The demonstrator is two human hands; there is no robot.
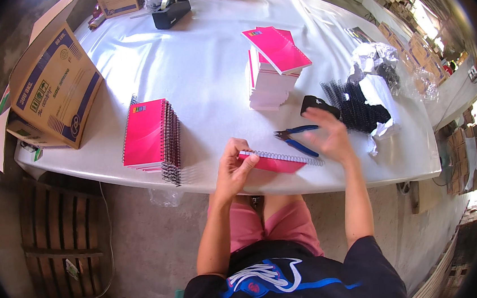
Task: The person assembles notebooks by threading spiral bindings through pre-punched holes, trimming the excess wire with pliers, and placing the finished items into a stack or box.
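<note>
My left hand [232,169] grips a pink notebook [279,164] by its left end, near the front edge of the table. A spiral coil [287,156] runs along the notebook's upper edge and sticks out past its right end. Fingers spread and holding nothing, my right hand [331,139] hovers to the right of the notebook. Beside it lie blue-handled cutting pliers [302,148] with their jaws pointing left. Just beyond that hand is a black object [315,105], partly covered by the fingers. Loose black spiral coils [354,106] are heaped to its right.
A pile of coil-bound pink notebooks [145,133] stands at the left. Farther back rises a stack of pink-covered books [276,49], its top ones askew. An open cardboard box [54,88] occupies the left end; a tape dispenser [171,13] and crumpled plastic [375,57] are also there.
</note>
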